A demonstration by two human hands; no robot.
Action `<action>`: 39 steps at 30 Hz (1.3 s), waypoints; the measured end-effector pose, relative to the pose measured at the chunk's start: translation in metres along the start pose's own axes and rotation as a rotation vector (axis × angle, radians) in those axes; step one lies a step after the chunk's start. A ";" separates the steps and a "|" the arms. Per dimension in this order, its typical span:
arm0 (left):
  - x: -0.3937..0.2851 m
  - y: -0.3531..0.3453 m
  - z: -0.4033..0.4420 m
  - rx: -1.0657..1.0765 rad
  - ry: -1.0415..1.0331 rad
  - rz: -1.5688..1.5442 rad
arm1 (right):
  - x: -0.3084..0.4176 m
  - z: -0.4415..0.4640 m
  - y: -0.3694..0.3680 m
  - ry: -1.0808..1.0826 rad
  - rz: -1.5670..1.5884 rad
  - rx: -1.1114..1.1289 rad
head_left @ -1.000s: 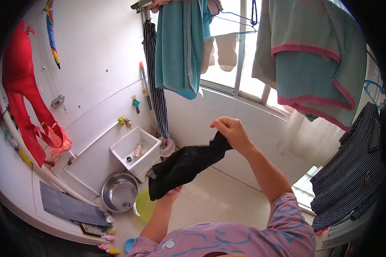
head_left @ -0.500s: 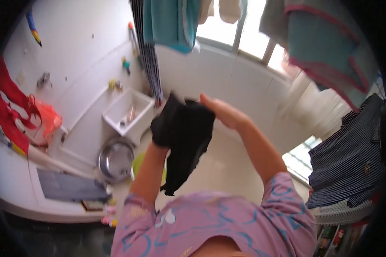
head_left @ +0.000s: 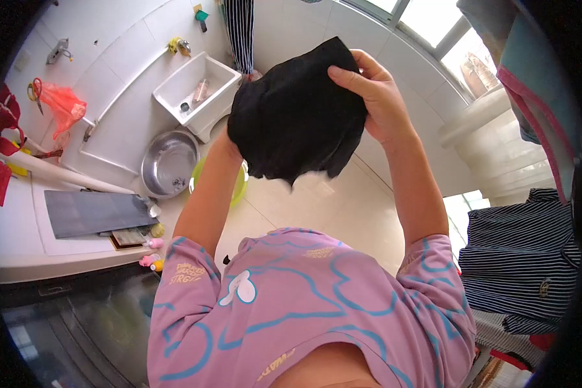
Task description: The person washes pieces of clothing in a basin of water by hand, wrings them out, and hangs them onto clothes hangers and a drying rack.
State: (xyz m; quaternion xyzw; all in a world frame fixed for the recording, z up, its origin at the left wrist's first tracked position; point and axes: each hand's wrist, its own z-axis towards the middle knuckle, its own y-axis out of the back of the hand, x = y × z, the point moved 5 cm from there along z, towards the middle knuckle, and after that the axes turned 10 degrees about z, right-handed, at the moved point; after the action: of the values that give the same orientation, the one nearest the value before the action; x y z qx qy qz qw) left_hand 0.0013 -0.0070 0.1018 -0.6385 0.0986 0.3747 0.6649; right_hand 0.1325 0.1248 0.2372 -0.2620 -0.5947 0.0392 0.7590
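Observation:
A black cloth garment (head_left: 297, 113) is spread between my two hands in front of my chest, and its exact kind is unclear. My right hand (head_left: 375, 87) pinches its upper right corner, thumb on the near side. My left hand (head_left: 226, 145) bears the left side of the garment from underneath or behind. Cloth covers the left fingers, and only the wrist and the heel of that hand show. The garment's lower edge hangs loose above the pale floor (head_left: 304, 210).
A white sink (head_left: 216, 68) stands beyond the left hand, with a metal basin (head_left: 150, 165) and a green basin (head_left: 239, 187) below it. Striped clothes (head_left: 520, 252) hang at right, and a teal cloth with a pink edge (head_left: 537, 107) hangs above. A dark counter (head_left: 90, 330) is at lower left.
The garment has gone from bunched over my left hand to spread wide. My right hand has moved from beside it to gripping its corner. The view has tilted downward.

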 end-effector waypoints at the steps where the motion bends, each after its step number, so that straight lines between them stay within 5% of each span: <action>1: 0.004 0.008 0.000 0.006 0.044 -0.079 | 0.001 -0.001 0.000 0.010 -0.007 -0.008; 2: 0.004 0.037 -0.004 -0.262 0.003 0.090 | 0.004 0.000 0.002 0.024 -0.063 -0.014; 6: -0.026 -0.011 -0.018 -0.089 0.061 0.083 | 0.018 0.009 0.018 0.099 -0.243 -0.005; 9: -0.047 -0.032 -0.003 -0.434 -0.040 0.842 | 0.025 0.013 0.038 0.171 -0.511 0.017; 14: -0.102 -0.054 0.031 -0.556 -0.470 1.694 | 0.037 0.003 0.053 0.197 -0.989 0.065; 16: -0.116 -0.067 0.034 -0.624 -0.656 2.028 | 0.038 -0.001 0.071 0.077 -0.942 0.052; 22: -0.139 -0.096 0.029 -0.557 -0.970 2.206 | 0.033 -0.013 0.073 0.056 -1.002 0.026; 25: -0.144 -0.107 0.017 -0.618 -0.891 2.215 | 0.032 -0.019 0.060 0.093 -1.254 -0.060; 28: -0.162 -0.068 0.016 -0.332 -1.131 2.355 | 0.033 -0.026 0.032 0.249 -1.367 -0.164; 30: -0.163 -0.058 0.006 -0.526 -0.712 2.294 | 0.026 -0.029 0.022 0.268 -1.092 -0.162; 33: -0.153 -0.044 -0.009 -0.515 -0.807 2.385 | 0.008 -0.028 0.011 0.270 -0.848 -0.154; 35: -0.154 -0.021 -0.008 -0.622 -0.235 2.470 | -0.007 -0.012 0.006 0.238 -0.896 -0.178; 37: -0.151 -0.009 -0.021 -0.594 -0.223 2.285 | -0.006 -0.010 0.004 0.203 -0.834 -0.201; 39: -0.125 -0.001 -0.031 -0.662 0.307 1.519 | -0.002 -0.023 0.013 0.246 -0.755 -0.168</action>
State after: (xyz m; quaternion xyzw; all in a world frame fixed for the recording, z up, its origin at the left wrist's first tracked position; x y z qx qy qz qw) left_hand -0.0747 -0.0818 0.1739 -0.6044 0.4757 0.6390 -0.0104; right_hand 0.1569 0.1270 0.2258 -0.0891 -0.5550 -0.3227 0.7615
